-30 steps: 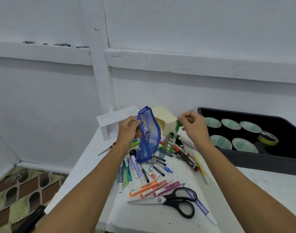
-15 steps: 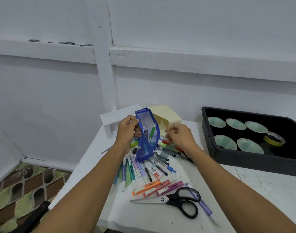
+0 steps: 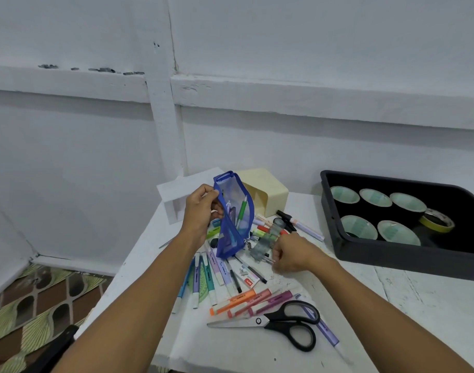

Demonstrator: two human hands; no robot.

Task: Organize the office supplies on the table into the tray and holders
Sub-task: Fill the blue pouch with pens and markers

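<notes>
My left hand [image 3: 200, 211] grips the top edge of a blue mesh pouch [image 3: 234, 232] and holds it upright over the table. A green pen [image 3: 241, 214] stands inside the pouch. My right hand [image 3: 292, 255] is low over the heap of pens [image 3: 260, 238] to the right of the pouch, fingers curled round a thin pen; it is blurred. Pastel pens [image 3: 211, 273], orange and pink highlighters [image 3: 246, 300] and black-handled scissors [image 3: 287, 323] lie nearer me. A cream holder [image 3: 268, 196] stands behind the pouch.
A black tray [image 3: 391, 255] at the right holds several tape rolls [image 3: 359, 227] and a yellow-edged roll [image 3: 436, 220]. A white box [image 3: 174, 192] stands at the table's far left corner. The table's left edge drops to a patterned floor [image 3: 28, 305].
The green pen went from my right hand into the pouch. My right hand then came down and to the right onto the pen heap. My left hand kept the pouch up.
</notes>
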